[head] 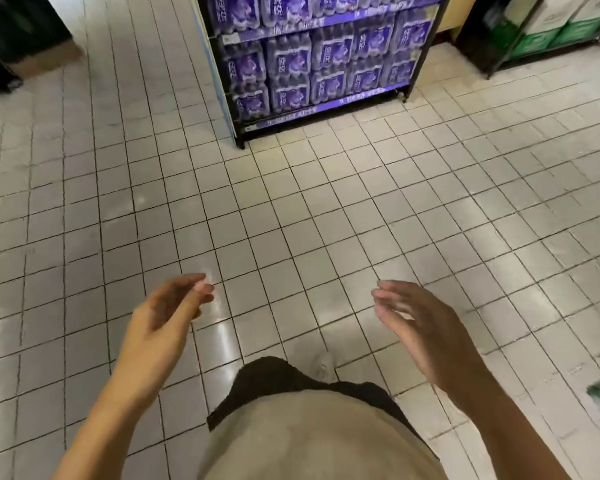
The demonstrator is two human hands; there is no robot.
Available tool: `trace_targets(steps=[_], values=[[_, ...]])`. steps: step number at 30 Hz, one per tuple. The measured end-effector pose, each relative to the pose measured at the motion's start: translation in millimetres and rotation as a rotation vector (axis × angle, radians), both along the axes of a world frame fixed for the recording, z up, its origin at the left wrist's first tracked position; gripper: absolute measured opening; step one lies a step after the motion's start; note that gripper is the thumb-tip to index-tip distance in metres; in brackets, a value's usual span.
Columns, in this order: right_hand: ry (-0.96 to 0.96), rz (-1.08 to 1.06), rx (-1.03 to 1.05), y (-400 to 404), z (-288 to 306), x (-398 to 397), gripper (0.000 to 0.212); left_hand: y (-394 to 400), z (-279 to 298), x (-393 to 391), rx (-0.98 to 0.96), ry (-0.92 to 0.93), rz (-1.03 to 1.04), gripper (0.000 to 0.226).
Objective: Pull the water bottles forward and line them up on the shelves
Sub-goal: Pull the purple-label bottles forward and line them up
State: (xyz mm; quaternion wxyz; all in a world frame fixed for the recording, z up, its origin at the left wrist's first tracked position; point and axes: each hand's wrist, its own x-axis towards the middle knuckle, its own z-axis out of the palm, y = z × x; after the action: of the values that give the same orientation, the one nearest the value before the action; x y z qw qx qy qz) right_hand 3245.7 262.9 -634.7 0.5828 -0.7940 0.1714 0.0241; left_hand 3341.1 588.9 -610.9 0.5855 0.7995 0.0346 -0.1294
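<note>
**Two empty hands, rack well ahead**

Both hands raised over the tiled floor [291, 220], holding nothing. Left hand [168, 311]: fingers loosely curved, tips drawn near the thumb, nothing pinched; motion blur hides finer detail. Right hand [420, 327]: fingers relaxed and slightly spread, palm turned inward.

Shrink-wrapped packs of water bottles [321, 69], purple labels, stacked on a dark metal shelf rack [414, 72] at the far centre, well apart from the hands. Lower tiers look full. Fronts uneven: left-hand packs on the bottom tier sit nearer the shelf edge than those to the right, though blur makes this uncertain. Green-and-white cartons [551, 29] on another rack at far right.

Judged step: the approach, no contact yet.

Doing it well:
- Close in square to the rack and crouch for the low tiers.
- Take each pack by both sides, since the film wrap likely slips under one hand.
- Slide it forward without lifting.
- Stop every front flush with the shelf lip, labels outward.
</note>
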Motion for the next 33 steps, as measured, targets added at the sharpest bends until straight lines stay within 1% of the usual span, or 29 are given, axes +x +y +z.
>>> trace_targets(steps=[3,7,10,12,15,20,23,25,26,27,30,31,33], values=[[-0.008,0.071,0.019,-29,11,76,0.028,-20,2,54,-0.014,0.006,0.033,0.047],[0.006,0.12,0.028,-62,10,164,0.03,-49,-5,127,-0.017,0.013,0.081,0.043],[0.009,0.118,-0.033,-89,3,233,0.031,-80,-18,199,-0.038,0.035,0.079,0.038],[0.014,0.08,-0.042,-106,-2,274,0.029,-103,-22,250,-0.045,0.036,0.059,0.034],[0.022,-0.014,-0.057,-136,-6,341,0.028,-139,-21,341,-0.09,0.04,0.05,0.037],[0.026,-0.194,-0.041,-177,5,437,0.029,-193,-2,473,-0.108,0.026,-0.082,0.036],[0.014,-0.231,-0.056,-200,20,484,0.039,-226,9,539,-0.125,0.039,-0.157,0.034],[0.019,-0.236,-0.102,-220,26,518,0.046,-251,12,582,-0.145,0.05,-0.178,0.034],[0.031,-0.238,-0.105,-229,26,537,0.047,-263,12,603,-0.145,0.052,-0.187,0.034],[0.043,-0.237,-0.1,-238,26,555,0.044,-274,12,620,-0.143,0.051,-0.193,0.034],[0.053,-0.181,-0.122,-274,12,620,0.026,-313,1,679,-0.124,0.058,-0.173,0.032],[0.052,-0.154,-0.115,-286,9,644,0.024,-326,-4,697,-0.124,0.063,-0.15,0.031],[0.037,-0.117,-0.034,-309,4,694,0.027,-348,-14,727,-0.126,0.062,-0.101,0.029]])
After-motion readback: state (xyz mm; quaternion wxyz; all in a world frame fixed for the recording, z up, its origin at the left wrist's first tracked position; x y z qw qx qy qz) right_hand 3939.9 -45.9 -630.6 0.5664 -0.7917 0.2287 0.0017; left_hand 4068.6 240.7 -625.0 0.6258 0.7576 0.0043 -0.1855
